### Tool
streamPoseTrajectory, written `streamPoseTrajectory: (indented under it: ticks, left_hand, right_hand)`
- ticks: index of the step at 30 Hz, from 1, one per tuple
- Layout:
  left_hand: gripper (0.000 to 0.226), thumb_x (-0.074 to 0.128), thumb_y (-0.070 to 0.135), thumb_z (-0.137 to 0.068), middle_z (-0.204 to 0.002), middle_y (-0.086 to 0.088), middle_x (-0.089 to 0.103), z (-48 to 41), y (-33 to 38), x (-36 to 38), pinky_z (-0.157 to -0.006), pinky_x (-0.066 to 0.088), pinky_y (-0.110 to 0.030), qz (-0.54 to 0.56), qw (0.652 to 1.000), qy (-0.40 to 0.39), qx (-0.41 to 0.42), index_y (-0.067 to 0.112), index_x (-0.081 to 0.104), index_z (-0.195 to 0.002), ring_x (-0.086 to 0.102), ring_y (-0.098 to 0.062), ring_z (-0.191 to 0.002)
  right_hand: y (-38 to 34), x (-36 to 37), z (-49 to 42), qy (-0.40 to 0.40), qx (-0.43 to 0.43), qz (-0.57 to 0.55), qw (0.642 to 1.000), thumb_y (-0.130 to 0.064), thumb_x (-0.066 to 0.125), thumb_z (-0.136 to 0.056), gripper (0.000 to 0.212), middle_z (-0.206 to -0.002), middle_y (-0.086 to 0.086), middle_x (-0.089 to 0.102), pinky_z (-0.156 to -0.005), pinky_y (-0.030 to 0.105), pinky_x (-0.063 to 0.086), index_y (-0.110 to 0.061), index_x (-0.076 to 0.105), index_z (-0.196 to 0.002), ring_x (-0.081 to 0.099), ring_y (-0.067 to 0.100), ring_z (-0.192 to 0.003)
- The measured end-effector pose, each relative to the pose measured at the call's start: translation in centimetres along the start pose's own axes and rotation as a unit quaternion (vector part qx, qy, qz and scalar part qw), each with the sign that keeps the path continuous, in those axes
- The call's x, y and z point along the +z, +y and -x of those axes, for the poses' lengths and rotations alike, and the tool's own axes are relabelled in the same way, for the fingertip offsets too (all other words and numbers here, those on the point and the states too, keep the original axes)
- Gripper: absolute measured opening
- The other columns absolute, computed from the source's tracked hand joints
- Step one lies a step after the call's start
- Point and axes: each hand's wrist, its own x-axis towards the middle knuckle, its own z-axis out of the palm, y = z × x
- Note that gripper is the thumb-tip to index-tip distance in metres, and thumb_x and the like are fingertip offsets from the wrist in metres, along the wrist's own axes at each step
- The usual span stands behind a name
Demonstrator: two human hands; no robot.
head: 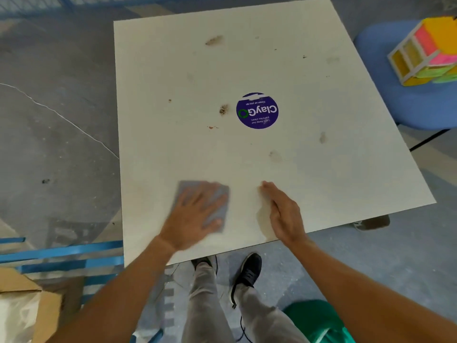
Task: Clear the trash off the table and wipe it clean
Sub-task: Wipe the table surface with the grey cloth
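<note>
**Head view, wiping stage.** The left hand (193, 219) lies flat on a grey-blue cloth (212, 211). Its fingers (195, 194) are spread and straight, pressing the cloth onto the near part of the white desk (321, 169); nothing is pinched. The right hand (284, 214) stands on its little-finger edge near the cloth, fingers straight and pressed together, holding nothing.

No loose trash shows on the desk, so clearing appears done, while wiping looks far from finished. Brown stains lie beyond the fingertips:
- one (275, 155) just ahead of the right fingers;
- one (223, 110) well ahead of the left fingers, beside the round purple ClayGo sticker (257, 110);
- one (214, 40) near the far edge.

The cloth appears thin, soft and light, and would likely bunch or fold if pushed from one corner. A flat palm over its middle, with fingers fanned toward its edges, should suit it best. Dried stains may call for firmer pressure.
</note>
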Motion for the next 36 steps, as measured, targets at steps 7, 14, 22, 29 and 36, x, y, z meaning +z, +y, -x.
streamPoseTrajectory:
  ticks: [7,14,22,29,36]
  left_hand:
    - [0.067,0.015,0.063,-0.094,-0.165,0.002,-0.005,-4.6,1.6,-1.0,-0.118,0.004,-0.057,0.095,0.973,0.004,-0.213,0.037,0.01,-0.156,-0.007,-0.027,-0.151]
    - [0.06,0.022,0.059,-0.102,-0.166,0.001,0.004,-1.7,7.0,0.1,-0.121,0.007,-0.051,0.01,0.999,-0.022,0.028,0.035,0.016,-0.156,-0.001,-0.023,-0.152]
    - [0.065,0.023,0.056,-0.101,-0.165,0.0,-0.013,-3.6,-3.0,-2.0,-0.12,-0.003,-0.053,0.114,0.937,-0.011,-0.329,0.033,0.0,-0.157,-0.014,-0.026,-0.151]
    - [0.063,0.023,0.059,-0.102,-0.166,0.002,-0.001,-0.1,4.4,-0.1,-0.121,0.011,-0.053,0.022,0.999,-0.024,-0.024,0.033,0.011,-0.157,-0.004,-0.023,-0.152]
    - [0.066,0.019,0.06,-0.099,-0.165,0.003,-0.012,-2.7,-8.2,-2.6,-0.12,-0.005,-0.05,0.114,0.935,0.002,-0.335,0.035,-0.003,-0.156,-0.013,-0.023,-0.151]
  right_hand:
    - [-0.2,-0.6,0.2,0.0,0.03,-0.029,0.999,-0.002,0.035,-0.092,0.049,-0.138,-0.006,0.058,-0.113,0.024,0.033,-0.016,0.063,-0.129,0.046,0.007,-0.133]
    - [-0.6,-0.6,0.0,0.014,0.028,-0.015,0.999,0.0,0.038,-0.096,0.044,-0.134,-0.006,0.061,-0.11,0.03,0.039,-0.017,0.062,-0.128,0.052,0.009,-0.126]
    - [-2.6,1.2,-1.9,-0.08,-0.01,0.067,0.995,-0.005,0.035,-0.099,0.051,-0.155,-0.01,0.034,-0.115,0.019,0.02,-0.021,0.041,-0.148,0.026,0.005,-0.145]
    - [-3.6,3.2,-4.6,-0.134,-0.028,0.087,0.987,-0.02,0.029,-0.106,0.05,-0.162,-0.008,0.017,-0.121,0.027,0.009,-0.023,0.021,-0.155,0.009,0.008,-0.15]
    - [-4.2,5.5,-5.0,-0.17,-0.047,0.225,0.958,-0.036,0.021,-0.106,0.059,-0.162,-0.006,-0.018,-0.119,0.031,-0.013,-0.022,-0.007,-0.156,-0.022,0.016,-0.148]
